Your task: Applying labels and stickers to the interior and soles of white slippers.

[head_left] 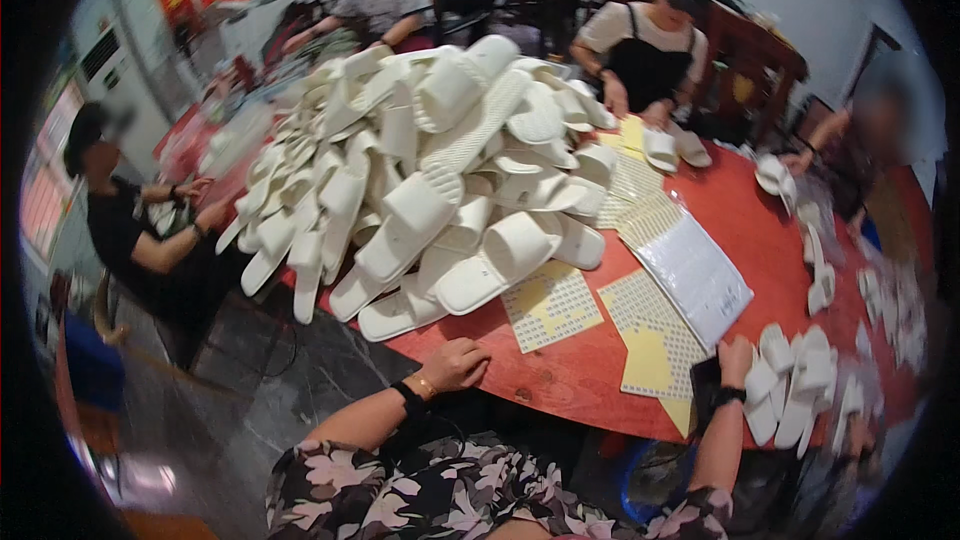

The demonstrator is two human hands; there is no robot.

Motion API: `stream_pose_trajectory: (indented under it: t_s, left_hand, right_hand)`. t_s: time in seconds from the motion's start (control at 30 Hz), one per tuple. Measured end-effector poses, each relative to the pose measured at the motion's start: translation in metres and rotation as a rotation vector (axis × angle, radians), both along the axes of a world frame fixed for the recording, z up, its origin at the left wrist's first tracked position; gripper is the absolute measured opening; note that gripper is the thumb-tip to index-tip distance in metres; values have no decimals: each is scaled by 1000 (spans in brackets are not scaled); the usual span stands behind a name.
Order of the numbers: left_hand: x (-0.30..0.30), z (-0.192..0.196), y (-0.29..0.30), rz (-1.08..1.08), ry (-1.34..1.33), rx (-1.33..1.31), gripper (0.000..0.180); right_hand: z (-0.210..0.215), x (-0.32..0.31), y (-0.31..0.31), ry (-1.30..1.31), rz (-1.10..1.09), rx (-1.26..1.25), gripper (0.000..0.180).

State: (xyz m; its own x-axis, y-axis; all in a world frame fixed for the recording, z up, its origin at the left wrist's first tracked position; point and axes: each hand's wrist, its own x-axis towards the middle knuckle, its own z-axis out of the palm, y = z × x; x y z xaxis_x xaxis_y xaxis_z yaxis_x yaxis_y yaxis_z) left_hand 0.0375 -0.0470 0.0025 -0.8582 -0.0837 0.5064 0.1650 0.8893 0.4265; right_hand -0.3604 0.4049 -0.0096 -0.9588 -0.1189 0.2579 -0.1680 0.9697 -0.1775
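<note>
My left hand (456, 365) rests loosely curled at the near table edge, with nothing visible in it. My right hand (736, 360) is at the right part of the near edge, its fingers closed at a dark flat rectangular object (706, 382) that looks like a phone. Just beyond it lies a clear plastic-wrapped white packet (695, 275). Between my hands are sheets of small printed stickers (552, 308) on yellow backing, partly overlapping. A large heap of white open-toed slippers (405, 220) rises ahead of my left hand. More slippers (795, 375) stand right of my right hand.
The red table (540, 385) curves around me. Across it, a person in a black cap (645, 50) handles slippers and sticker sheets. Another person (140, 220) sits at the left, and one (875, 130) at the right. Clear plastic bags (240, 140) lie behind the heap.
</note>
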Motion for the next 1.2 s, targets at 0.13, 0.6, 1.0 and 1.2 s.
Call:
stream_pose_trajectory:
  t_s: [0.13,0.6,1.0,1.2]
  left_hand:
    - [11,-7,-2,-3,26,-38,14]
    - [6,-8,-7,-198,6,63,19]
    - [11,-22,-19,-201,21,169,23]
    - [3,-23,-21,-281,-36,136,25]
  right_hand:
    - [29,19,-24,-55,-28,-51,24]
    - [166,118,-64,323,114,-1304,17]
    - [326,332,-342,-1002,1170,-1339,18]
    - [319,360,-353,-1333,1436,-1065,20]
